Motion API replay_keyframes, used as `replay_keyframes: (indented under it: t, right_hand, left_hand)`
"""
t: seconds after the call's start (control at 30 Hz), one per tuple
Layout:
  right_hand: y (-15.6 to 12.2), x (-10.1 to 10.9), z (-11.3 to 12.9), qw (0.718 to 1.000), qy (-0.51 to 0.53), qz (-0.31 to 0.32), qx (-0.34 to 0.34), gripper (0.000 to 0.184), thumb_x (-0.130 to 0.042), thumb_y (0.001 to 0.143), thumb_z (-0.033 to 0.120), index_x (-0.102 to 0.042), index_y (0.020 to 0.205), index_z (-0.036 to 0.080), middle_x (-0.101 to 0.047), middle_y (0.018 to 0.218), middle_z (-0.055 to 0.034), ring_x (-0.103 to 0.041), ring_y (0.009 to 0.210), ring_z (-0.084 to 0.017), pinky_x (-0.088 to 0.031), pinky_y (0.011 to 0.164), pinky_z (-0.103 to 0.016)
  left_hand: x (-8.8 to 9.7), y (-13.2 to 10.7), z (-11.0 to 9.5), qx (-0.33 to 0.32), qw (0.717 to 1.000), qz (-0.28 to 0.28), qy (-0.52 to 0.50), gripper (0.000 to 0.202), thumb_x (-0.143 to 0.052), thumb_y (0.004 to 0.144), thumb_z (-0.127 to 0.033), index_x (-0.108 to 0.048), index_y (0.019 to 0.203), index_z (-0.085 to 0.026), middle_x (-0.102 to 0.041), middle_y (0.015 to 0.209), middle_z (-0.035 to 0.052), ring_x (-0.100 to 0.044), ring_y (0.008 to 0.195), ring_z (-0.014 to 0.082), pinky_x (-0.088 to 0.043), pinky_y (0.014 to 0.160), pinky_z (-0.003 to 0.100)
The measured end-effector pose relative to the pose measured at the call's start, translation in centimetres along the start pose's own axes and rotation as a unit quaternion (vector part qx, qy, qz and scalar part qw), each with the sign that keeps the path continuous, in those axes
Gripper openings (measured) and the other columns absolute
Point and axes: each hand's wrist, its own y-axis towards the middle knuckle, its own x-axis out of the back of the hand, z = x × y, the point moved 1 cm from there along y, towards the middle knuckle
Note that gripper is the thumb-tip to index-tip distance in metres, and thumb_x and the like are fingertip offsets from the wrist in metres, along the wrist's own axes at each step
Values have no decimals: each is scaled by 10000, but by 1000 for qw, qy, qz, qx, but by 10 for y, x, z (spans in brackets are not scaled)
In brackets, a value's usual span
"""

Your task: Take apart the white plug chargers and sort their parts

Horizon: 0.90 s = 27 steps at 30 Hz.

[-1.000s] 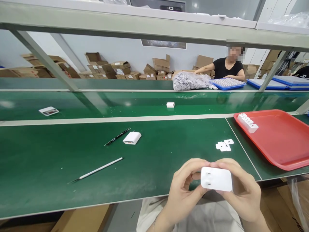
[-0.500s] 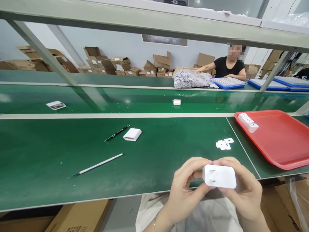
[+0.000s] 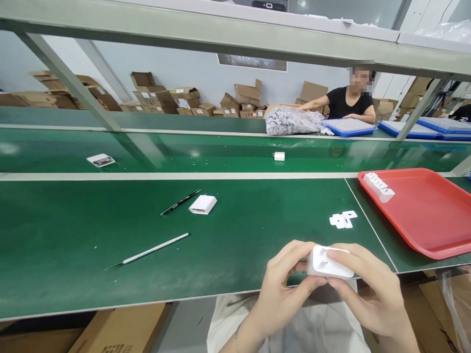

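Note:
Between both hands, above the bench's front edge, I hold a white plug-in charger (image 3: 317, 264) with its two metal prongs facing up toward me. My left hand (image 3: 285, 282) grips its left end between thumb and fingers. My right hand (image 3: 371, 284) closes on the right end, one finger lying across the prong face. Beyond the hands lies a small group of flat white plates (image 3: 343, 220). Further left, a white charger housing (image 3: 203, 204) rests on the bench near black tweezers (image 3: 181, 202). A white pointed tool (image 3: 156, 248) lies nearer the front.
At right a red tray (image 3: 427, 211) holds a row of white housings (image 3: 380, 187). On the green belt behind sit a white charger (image 3: 279, 156) and an open white piece (image 3: 100, 160). Across it, a person (image 3: 351, 103) works beside a bag of small parts (image 3: 290, 121) and a blue tray (image 3: 349, 126).
My right hand's finger has moved onto the charger's prong face, and the charger has tilted slightly. Both pieces on the belt have shifted right.

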Motion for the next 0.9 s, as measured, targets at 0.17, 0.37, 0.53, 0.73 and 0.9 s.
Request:
replay_keyframes:
  t: [0.17, 0.37, 0.53, 0.73, 0.9]
  right_hand:
    - [-2, -2, 3, 999, -41, 14, -19, 547, -532, 854, 69, -416, 1359, 243, -630, 1089, -96, -622, 934, -220, -549, 736, -342]
    - [-5, -3, -4, 998, -2, -21, -56, 563, -581, 835, 115, -419, 1353, 262, -646, 1011, -73, -624, 827, -207, -540, 668, -327]
    - [-9, -1, -7, 1000, 21, -18, -2, 501, -524, 833, 65, -534, 1257, 332, -622, 1028, -57, -623, 851, -195, -546, 666, -326]
    - [-7, 2, 0, 990, 56, -12, -131, 229, -502, 915, 250, -569, 1133, 270, -661, 884, -66, -642, 723, -177, -558, 580, -283]
    - [-6, 2, -3, 994, 81, -47, 59, 641, -541, 806, -7, -432, 1309, 375, -603, 1166, -46, -613, 892, -180, -549, 673, -345]
  left_hand:
    - [-2, -1, 8, -2, 1000, -18, -25, 215, -656, 821, -248, -667, 1023, -176, -598, 888, 78, -571, 784, 163, -537, 644, 230]
    - [-4, 2, 9, -8, 1000, -1, -22, 238, -682, 804, -264, -672, 1029, -185, -611, 879, 82, -581, 771, 170, -538, 632, 242]
    - [-4, 3, 7, -36, 999, 1, -1, 257, -676, 810, -322, -674, 1034, -196, -601, 858, 75, -575, 750, 162, -523, 632, 236]
    - [-5, -1, 10, -70, 997, 4, 22, 279, -656, 831, -302, -643, 1103, -243, -578, 848, 56, -569, 728, 147, -490, 611, 224]
    - [-5, -1, 7, -85, 996, 9, 15, 283, -638, 847, -291, -624, 1128, -264, -574, 864, 47, -561, 719, 130, -485, 605, 206]
